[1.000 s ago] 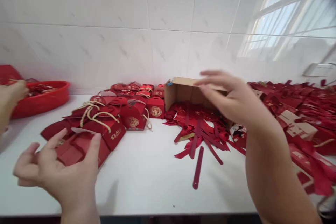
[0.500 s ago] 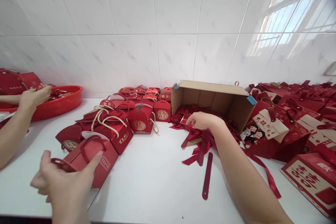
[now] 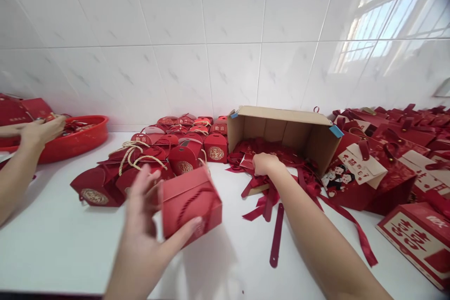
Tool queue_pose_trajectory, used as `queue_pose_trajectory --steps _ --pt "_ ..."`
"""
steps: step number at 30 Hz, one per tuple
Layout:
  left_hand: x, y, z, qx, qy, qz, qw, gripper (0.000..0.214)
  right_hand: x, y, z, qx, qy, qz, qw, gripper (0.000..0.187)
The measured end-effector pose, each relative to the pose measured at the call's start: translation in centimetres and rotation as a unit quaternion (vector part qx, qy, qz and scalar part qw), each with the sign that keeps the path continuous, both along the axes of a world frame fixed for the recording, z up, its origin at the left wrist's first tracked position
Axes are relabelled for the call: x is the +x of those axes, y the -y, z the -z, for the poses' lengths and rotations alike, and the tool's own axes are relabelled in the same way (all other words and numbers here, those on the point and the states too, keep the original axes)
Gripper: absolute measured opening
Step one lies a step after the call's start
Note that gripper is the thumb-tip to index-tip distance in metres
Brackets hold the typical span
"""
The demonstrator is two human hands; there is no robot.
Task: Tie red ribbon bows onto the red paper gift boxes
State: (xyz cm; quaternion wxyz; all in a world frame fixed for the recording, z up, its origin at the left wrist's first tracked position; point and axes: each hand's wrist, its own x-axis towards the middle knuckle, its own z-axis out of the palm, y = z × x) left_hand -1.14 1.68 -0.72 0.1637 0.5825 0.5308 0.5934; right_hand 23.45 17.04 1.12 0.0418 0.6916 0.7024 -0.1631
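Observation:
My left hand (image 3: 146, 225) holds a red gift box (image 3: 191, 204) above the white counter, thumb under its front and fingers behind it. My right hand (image 3: 264, 164) reaches into a heap of red ribbon strips (image 3: 267, 194) spilling from a cardboard box (image 3: 284, 126) lying on its side. Its fingers are curled down into the strips; what they grip is hidden.
Assembled small red boxes (image 3: 183, 145) with cord handles crowd the counter's back. Larger red boxes (image 3: 386, 168) pile up at the right. Another person's hand (image 3: 38, 131) works at a red basin (image 3: 75, 138) at the far left. White counter (image 3: 70, 239) runs along the front.
My left hand lifted the red box off the counter and carried it right, toward the middle. My right hand sank from the cardboard box's top into the ribbon heap and closed.

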Motion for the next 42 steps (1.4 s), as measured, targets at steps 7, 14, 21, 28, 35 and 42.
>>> queue_pose_trajectory --steps 7,14,21,28,35,42 --pt "1.9 -1.3 -0.9 -0.024 0.076 -0.002 0.997 0.065 0.9 2.6 -3.6 0.147 -0.175 -0.076 0.970 0.013" --pt "2.0 -0.6 -1.9 -0.016 -0.092 0.015 0.995 0.023 0.1 8.2 -6.9 0.107 -0.567 -0.172 0.798 0.025" --pt "4.6 0.8 -0.4 0.001 0.117 0.115 0.987 0.030 -2.0 11.2 -7.3 0.000 -0.452 -0.321 0.832 0.019" --pt "4.1 1.4 -1.2 -0.005 0.187 0.131 0.974 0.029 -1.9 11.4 -7.1 -0.039 -0.442 -0.335 0.831 0.016" --pt "4.1 1.3 -0.9 -0.048 0.194 0.183 0.963 0.027 -1.6 11.4 -6.9 -0.058 -0.376 -0.331 0.864 0.020" --pt "5.7 0.8 0.2 0.022 0.101 0.111 0.988 0.023 -1.6 10.5 -6.8 -0.019 -0.331 -0.310 0.891 0.025"
